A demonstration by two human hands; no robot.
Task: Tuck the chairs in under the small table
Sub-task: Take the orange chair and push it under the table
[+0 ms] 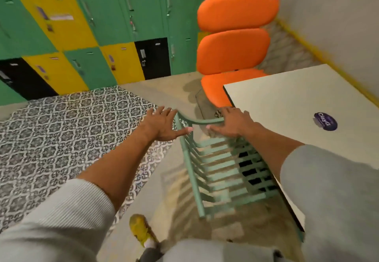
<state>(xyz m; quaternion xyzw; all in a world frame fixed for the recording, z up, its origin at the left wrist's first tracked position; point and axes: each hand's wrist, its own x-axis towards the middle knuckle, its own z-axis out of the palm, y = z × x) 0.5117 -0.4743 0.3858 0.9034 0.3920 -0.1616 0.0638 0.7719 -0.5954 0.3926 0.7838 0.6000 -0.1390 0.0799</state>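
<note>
A mint-green slatted metal chair (215, 167) stands below me, its seat partly under the left edge of the small white table (287, 105). My left hand (164, 125) hovers by the left corner of the chair's curved top rail, fingers spread, thumb near the rail. My right hand (229, 124) lies flat on the right end of that rail, fingers extended, not curled around it. An orange padded chair (233, 50) stands at the table's far end with its seat partly under the tabletop.
Green, yellow and black lockers (92, 36) line the far wall. A patterned grey tile area (71, 138) covers the floor at left. A purple sticker (325, 121) is on the tabletop. A grey wall (338, 15) runs along the table's right. My yellow shoe (143, 231) is below.
</note>
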